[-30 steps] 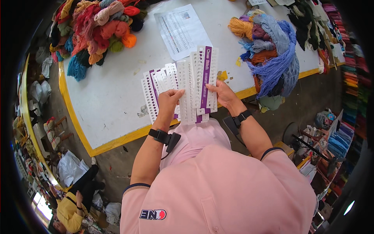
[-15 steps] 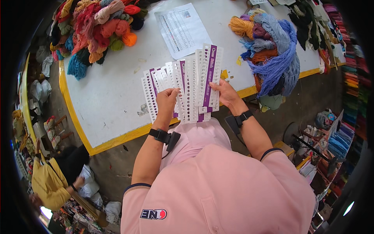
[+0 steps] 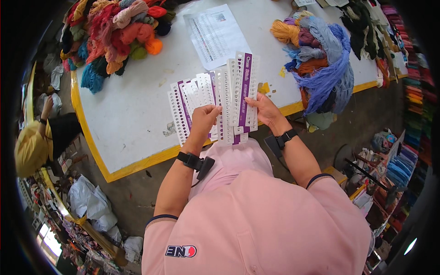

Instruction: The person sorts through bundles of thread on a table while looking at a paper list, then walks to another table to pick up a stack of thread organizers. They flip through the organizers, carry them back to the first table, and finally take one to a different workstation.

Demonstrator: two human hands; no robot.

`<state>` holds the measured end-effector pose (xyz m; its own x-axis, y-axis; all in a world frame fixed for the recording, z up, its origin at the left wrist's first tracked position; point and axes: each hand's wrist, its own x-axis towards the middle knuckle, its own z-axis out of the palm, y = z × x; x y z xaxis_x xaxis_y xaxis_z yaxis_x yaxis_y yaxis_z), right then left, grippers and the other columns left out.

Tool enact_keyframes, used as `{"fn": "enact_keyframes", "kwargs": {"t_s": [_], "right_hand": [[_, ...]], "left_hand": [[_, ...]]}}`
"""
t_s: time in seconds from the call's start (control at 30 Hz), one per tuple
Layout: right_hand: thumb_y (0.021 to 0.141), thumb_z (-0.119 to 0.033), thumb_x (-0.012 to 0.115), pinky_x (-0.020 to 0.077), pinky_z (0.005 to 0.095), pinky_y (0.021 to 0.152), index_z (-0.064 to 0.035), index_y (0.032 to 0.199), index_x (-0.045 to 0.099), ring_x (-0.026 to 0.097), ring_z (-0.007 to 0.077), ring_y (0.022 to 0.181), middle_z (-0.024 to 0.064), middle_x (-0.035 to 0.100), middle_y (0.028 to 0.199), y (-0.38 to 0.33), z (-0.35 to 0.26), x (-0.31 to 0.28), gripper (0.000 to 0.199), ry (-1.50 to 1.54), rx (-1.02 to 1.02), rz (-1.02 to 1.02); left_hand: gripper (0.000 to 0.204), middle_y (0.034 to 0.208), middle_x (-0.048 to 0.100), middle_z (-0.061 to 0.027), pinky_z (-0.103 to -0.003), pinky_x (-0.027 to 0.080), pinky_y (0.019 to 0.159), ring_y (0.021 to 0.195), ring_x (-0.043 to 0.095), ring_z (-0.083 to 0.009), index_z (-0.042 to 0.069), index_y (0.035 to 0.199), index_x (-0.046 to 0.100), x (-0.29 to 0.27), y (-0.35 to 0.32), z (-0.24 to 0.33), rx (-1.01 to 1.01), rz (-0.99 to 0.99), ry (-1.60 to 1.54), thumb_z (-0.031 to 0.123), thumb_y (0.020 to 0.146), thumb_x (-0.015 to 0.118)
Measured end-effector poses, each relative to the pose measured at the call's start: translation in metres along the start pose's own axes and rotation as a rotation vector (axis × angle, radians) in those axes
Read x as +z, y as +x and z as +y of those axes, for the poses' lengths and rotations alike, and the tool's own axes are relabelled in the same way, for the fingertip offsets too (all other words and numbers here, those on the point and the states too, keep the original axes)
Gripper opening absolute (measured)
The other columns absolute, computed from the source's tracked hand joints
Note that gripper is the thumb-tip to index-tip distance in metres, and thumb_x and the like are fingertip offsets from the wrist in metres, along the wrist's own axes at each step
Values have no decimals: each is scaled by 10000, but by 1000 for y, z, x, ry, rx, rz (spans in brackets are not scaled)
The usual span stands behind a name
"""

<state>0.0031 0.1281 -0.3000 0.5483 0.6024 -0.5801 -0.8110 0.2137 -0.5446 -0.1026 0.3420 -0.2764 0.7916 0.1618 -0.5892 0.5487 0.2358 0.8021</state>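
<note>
White thread cards (image 3: 243,94), long strips punched with rows of round holes and printed with purple bands, are fanned at the table's near edge. My right hand (image 3: 266,111) grips the right-hand bunch, its thumb over the purple band of the top card. My left hand (image 3: 205,120) is closed, thumb and finger pinching the edge of a white card (image 3: 223,117) in the middle of the fan. More punched cards (image 3: 180,112) spread to the left of that hand. My left fingers and wrist hide the lower ends of some.
A white table (image 3: 133,123) with yellow edging lies ahead. Colourful yarn skeins (image 3: 121,34) heap at its far left, blue and orange skeins (image 3: 323,55) at its right. A printed sheet (image 3: 217,39) lies beyond the cards. A person in yellow (image 3: 32,149) is at far left.
My left hand has shifted slightly right along the fan, and the cards are parted differently beneath it. My right hand has barely moved. The person in yellow has moved up the far left.
</note>
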Motion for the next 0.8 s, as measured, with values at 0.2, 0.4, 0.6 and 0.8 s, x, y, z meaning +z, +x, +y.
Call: {"fn": "enact_keyframes", "kwargs": {"t_s": [0.2, 0.4, 0.6, 0.8], "right_hand": [[931, -54, 602, 542, 329, 899, 38, 1198, 553, 643, 182, 1002, 122, 643, 1147, 0, -3, 4, 286, -13, -20, 67], [928, -55, 609, 545, 320, 889, 33, 1198, 552, 645, 176, 985, 116, 640, 1147, -4, -7, -3, 290, -14, -9, 44], [924, -72, 622, 548, 326, 880, 30, 1192, 556, 649, 176, 972, 114, 640, 1140, -2, -4, 9, 295, -26, 26, 5], [923, -75, 623, 550, 335, 879, 28, 1191, 556, 649, 185, 987, 123, 640, 1139, 1, -4, 2, 295, -25, 30, 16]], "left_hand": [[296, 634, 600, -11, -234, 374, 502, 520, 472, -65, -46, 930, 717, -10, 8, -7, -29, 152, 85, 240, 859, 692], [271, 637, 581, 0, -216, 347, 505, 534, 440, -55, -47, 989, 704, 8, 5, 13, -22, 303, 208, 198, 878, 674], [222, 609, 538, 19, -218, 322, 507, 540, 426, -55, -24, 837, 698, 6, -3, 12, -51, -18, 95, 193, 878, 676], [259, 610, 562, 2, -223, 347, 505, 529, 446, -63, -18, 794, 708, 4, 3, 5, -80, 3, -53, 225, 878, 678]]}}
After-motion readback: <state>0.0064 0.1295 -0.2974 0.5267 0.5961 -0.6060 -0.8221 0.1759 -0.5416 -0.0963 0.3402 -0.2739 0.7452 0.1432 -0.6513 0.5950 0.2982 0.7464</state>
